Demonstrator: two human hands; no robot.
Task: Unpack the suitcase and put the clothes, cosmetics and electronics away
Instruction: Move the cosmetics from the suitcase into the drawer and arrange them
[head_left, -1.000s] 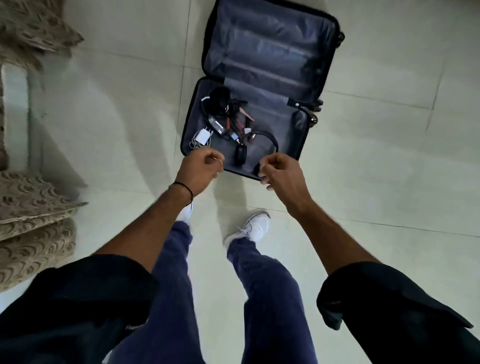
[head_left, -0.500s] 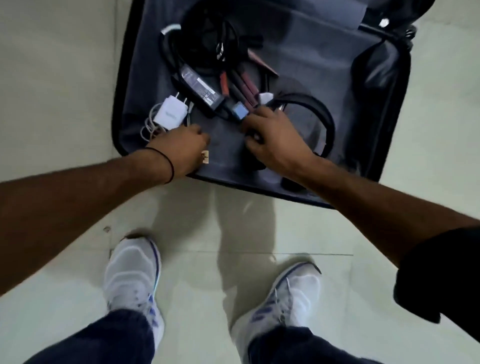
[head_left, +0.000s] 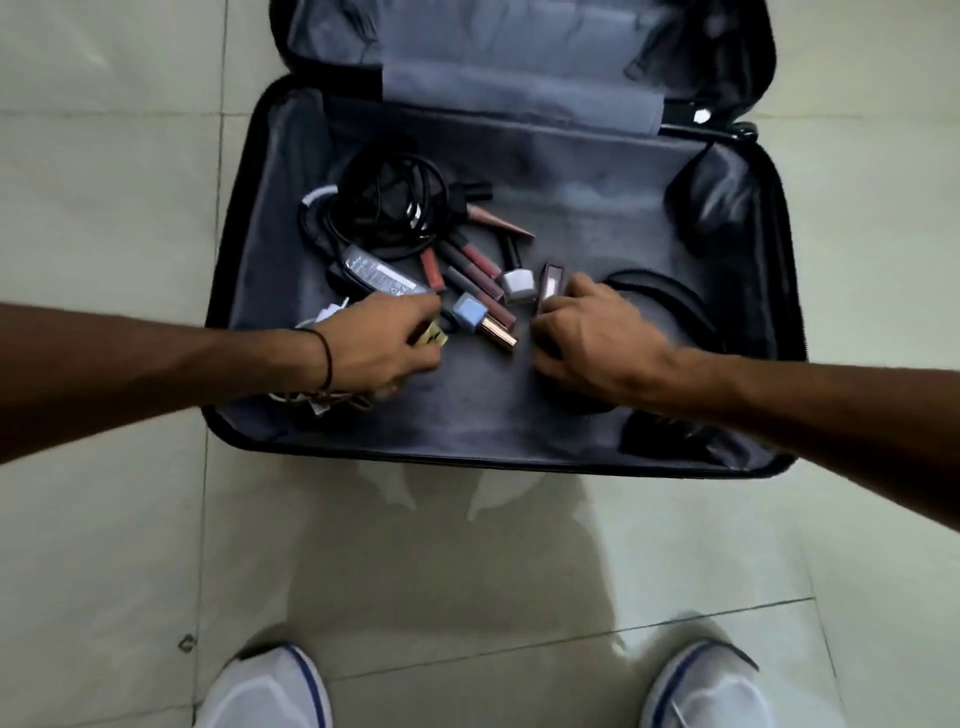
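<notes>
Two bare hands reached into an open black suitcase.

Pale floor tiles (head_left: 104, 519) carried the grey-lined black suitcase (head_left: 571, 218), lying flat with its lid thrown back. Inside it, the left hand (head_left: 376, 343) had its fingers curled round a small yellow-gold item (head_left: 432, 336). The right hand (head_left: 597, 340) was curled with its fingertips against a small dark-rimmed rectangular case (head_left: 550, 283); whether it gripped anything could not be told. A coiled black cable (head_left: 395, 208) lay toward the left, then a grey power adapter (head_left: 382, 275), reddish lip-gloss tubes (head_left: 475, 260) and a pale blue nail-polish bottle (head_left: 470, 312) between the hands.
</notes>
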